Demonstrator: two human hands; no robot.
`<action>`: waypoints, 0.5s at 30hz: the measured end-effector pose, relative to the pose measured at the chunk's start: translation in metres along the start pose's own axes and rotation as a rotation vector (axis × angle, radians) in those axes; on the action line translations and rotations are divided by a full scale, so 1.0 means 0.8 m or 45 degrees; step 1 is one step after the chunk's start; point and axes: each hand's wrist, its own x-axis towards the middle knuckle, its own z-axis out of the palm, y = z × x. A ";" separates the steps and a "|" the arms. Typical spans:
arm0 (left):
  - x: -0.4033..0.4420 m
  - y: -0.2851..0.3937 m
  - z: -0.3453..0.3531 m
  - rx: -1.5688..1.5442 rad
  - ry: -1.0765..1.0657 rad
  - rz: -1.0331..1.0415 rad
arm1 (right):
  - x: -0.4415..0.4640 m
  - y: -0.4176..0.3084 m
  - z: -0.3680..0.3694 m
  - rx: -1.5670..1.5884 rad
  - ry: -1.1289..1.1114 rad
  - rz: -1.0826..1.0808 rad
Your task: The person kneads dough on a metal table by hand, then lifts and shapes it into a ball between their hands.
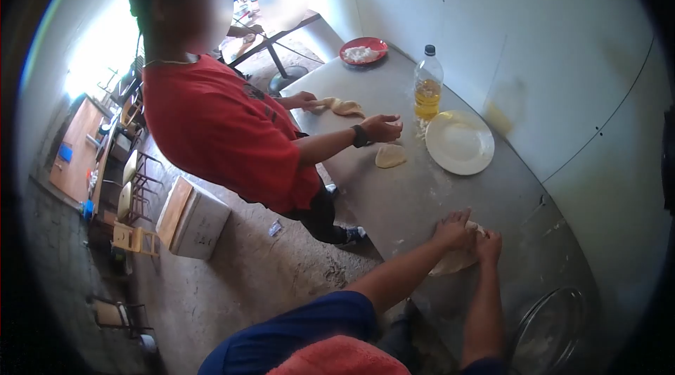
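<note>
A flattened piece of dough (455, 262) lies on the metal table, partly covered by my hands. My left hand (453, 231) is bent over its far edge, fingers closed on the dough. Close beside it, my right hand (488, 246) pinches the same edge with curled fingers. Across the table, a co-worker in a red shirt touches a long twisted strip of dough (341, 106) with one hand; the other hand (382, 129) is raised above the tabletop. Below that hand rests a small round of dough (390, 156).
Along the wall side of the metal table (401, 213) are a white plate (460, 143), a bottle of yellow oil (427, 90) and a red plate (363, 52) with white stuff. Round metal trays (552, 329) are at lower right. A white box (204, 220) stands on the floor.
</note>
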 end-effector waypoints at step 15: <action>-0.131 -0.034 -0.009 -0.451 0.206 0.351 | -0.126 -0.020 -0.014 0.437 0.008 -0.274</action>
